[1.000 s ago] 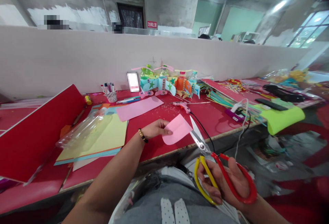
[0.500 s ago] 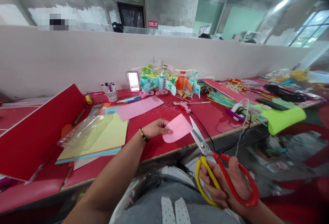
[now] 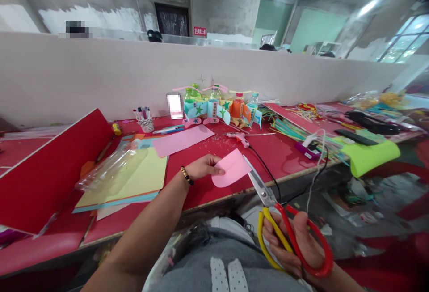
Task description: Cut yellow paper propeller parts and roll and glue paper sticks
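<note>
My left hand (image 3: 205, 167) pinches a small pink sheet of paper (image 3: 232, 169) by its left side, thumb on top, above the front part of the red table. The sheet's lower left corner is rounded. In my right hand (image 3: 291, 243) is a large pair of scissors (image 3: 266, 196) with one yellow and one red handle loop. Their blades point up and left and meet the sheet's right edge, only slightly apart. Behind the sheet lies a pink hot glue gun (image 3: 239, 139) with a black cord. A longer pink paper strip (image 3: 184, 141) rests further back.
Decorated bottle planes (image 3: 214, 108) stand against the white partition (image 3: 100, 73). To the left are coloured sheets (image 3: 134, 180), a clear plastic bottle (image 3: 110, 167), a pen cup (image 3: 145, 122) and a leaning red board (image 3: 56, 175). On the right sit a purple power strip (image 3: 306, 150) and paper strips.
The scissor blades have come closer together, and the handles with my right hand have shifted slightly. My left hand and the pink sheet stay nearly still.
</note>
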A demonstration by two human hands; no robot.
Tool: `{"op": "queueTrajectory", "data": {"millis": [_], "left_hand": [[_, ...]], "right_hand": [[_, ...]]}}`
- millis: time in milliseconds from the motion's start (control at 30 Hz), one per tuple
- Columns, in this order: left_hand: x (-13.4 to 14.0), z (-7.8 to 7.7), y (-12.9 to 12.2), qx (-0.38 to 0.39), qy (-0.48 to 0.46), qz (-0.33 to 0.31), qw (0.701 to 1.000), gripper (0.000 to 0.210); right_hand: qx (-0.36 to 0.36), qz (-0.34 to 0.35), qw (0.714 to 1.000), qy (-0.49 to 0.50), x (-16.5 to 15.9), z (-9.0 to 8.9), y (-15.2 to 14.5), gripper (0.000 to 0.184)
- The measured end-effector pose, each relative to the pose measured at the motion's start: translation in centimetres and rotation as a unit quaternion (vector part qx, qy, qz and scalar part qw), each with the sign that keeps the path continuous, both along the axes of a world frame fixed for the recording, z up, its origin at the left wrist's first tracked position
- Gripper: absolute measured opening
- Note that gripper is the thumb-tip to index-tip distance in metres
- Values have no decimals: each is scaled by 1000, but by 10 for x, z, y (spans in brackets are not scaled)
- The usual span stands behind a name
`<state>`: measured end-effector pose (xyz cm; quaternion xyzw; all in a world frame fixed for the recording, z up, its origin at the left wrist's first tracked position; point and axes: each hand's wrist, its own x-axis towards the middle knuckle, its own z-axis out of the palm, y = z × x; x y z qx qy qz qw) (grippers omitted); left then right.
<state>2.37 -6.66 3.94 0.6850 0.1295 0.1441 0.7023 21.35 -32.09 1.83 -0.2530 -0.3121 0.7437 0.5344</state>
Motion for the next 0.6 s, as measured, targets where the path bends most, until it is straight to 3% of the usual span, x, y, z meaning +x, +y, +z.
{"op": "queueTrajectory", "data": {"millis": [167, 600], "left_hand": [[0, -1, 1, 9, -1, -3, 1000, 34], [5, -3, -4, 40, 11, -31, 999, 27]], "right_hand": [[-6, -11, 1000, -27, 0, -1, 0, 71], [1, 32, 999, 9, -3, 12, 9, 84]]}}
